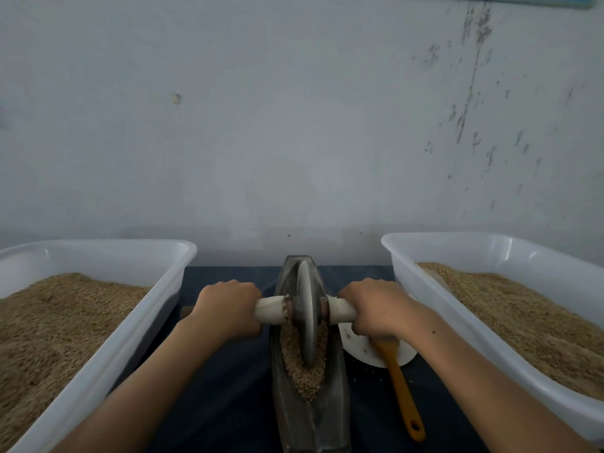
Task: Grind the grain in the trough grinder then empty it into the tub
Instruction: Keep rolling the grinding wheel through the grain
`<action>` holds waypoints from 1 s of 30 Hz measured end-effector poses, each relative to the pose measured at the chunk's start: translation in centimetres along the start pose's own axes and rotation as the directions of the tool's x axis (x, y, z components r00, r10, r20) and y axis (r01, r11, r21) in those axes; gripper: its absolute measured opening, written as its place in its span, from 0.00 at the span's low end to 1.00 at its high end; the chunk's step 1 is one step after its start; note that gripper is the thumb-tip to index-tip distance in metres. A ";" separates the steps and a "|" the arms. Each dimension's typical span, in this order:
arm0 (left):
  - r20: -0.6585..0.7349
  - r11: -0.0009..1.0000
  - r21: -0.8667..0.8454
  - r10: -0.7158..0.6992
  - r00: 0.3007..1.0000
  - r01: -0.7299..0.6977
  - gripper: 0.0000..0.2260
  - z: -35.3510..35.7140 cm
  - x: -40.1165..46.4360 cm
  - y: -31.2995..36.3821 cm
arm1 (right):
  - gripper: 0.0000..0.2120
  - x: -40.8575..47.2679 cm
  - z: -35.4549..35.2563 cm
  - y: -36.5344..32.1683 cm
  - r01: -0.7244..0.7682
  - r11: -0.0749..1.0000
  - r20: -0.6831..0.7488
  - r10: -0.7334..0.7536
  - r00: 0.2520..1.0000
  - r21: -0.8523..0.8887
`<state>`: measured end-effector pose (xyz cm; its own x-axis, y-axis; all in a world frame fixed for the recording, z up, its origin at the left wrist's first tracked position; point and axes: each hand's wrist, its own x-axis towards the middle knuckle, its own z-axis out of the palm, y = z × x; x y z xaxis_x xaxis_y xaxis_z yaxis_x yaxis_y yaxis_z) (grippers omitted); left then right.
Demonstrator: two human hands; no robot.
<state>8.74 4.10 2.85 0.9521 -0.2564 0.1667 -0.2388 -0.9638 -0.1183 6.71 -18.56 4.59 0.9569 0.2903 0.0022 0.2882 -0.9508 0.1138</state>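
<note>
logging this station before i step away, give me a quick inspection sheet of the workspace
surface: dark cloth over the table
job's things: trough grinder holds grain; wheel stands in it; left tub and right tub both hold grain
clutter: orange-handled tool on a white plate
hands: left hand and right hand each grip the axle handle
cables: nothing seen
surroundings: scuffed pale wall

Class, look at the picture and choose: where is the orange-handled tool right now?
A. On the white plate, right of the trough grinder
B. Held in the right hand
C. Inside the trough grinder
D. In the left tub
A: the orange-handled tool lies with its head on the white plate, right of the trough grinder; both hands grip the wheel's handle.
</note>
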 end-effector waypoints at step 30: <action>-0.167 1.000 0.008 -0.011 0.986 0.012 0.10 0.6 -0.1 0.1 | 0.07 1.0 1.6 0.0 -0.023 0.999 -0.222 0.027 0.975 0.022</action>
<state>8.72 4.08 2.23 0.9094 -0.2547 0.3289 -0.2256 -0.9662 -0.1246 7.71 -18.40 3.04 0.9327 0.2810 0.2259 0.2667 -0.9594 0.0923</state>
